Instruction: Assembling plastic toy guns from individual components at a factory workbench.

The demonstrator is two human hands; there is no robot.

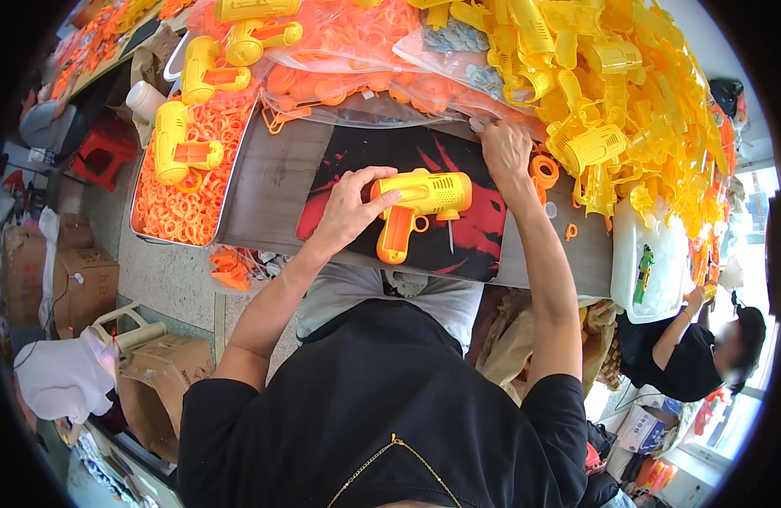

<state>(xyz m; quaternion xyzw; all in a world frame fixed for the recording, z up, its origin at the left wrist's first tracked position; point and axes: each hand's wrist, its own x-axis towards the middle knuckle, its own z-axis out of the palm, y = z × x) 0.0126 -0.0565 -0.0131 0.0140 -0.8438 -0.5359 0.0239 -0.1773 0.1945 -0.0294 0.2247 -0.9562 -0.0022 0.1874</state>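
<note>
My left hand (pixel 350 212) is closed around the rear of a yellow plastic toy gun (pixel 431 193), whose handle points toward me and which has a small ring at the trigger. It is held over a black and red mat (pixel 357 148). Farther off to the right, my right hand (pixel 507 152) reaches to the edge of a clear plastic bag (pixel 369 110) of orange parts. Its fingers are bent together beside a small whitish translucent piece (pixel 478 124); whatever they grip is mostly hidden. Orange rings (pixel 544 171) lie just right of that hand.
A metal tray (pixel 135 222) of small orange rings stands left, with several yellow toy guns on it. Yellow shells (pixel 611 80) are heaped at far right. Below them, a white tub (pixel 623 279) holds translucent pieces and a green item. A co-worker (pixel 695 351) sits at right.
</note>
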